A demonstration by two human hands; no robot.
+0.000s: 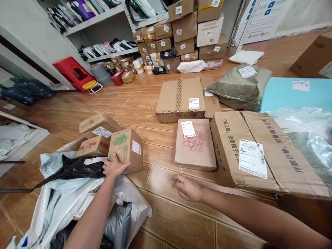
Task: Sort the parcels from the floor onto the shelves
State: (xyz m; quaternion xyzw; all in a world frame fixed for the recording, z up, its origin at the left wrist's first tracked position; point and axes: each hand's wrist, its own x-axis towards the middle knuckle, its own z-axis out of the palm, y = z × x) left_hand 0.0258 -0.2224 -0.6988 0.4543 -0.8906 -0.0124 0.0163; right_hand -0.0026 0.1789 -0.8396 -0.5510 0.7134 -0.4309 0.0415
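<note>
My left hand (114, 166) lies against the near side of a small cardboard box (125, 141) with a green print and a white label. Its thumb is stretched out to the side and its fingers rest on the box without wrapping round it. A black plastic parcel (85, 168) lies just left of that hand. Over the bare floor hangs my right hand (187, 188), empty, its fingers loosely bent and apart. Nearest to it is a flat brown box (196, 152) with a red drawing. A large strapped carton (259, 145) stands to the right.
Piled bagged parcels (129, 221) lie at the lower left. Behind are a wide taped carton (178, 95), a grey-green sack (241, 84) and a light blue package (282, 90). Stacked numbered boxes (184, 31), loaded shelves (95, 20) and a red stool (70, 71) line the back.
</note>
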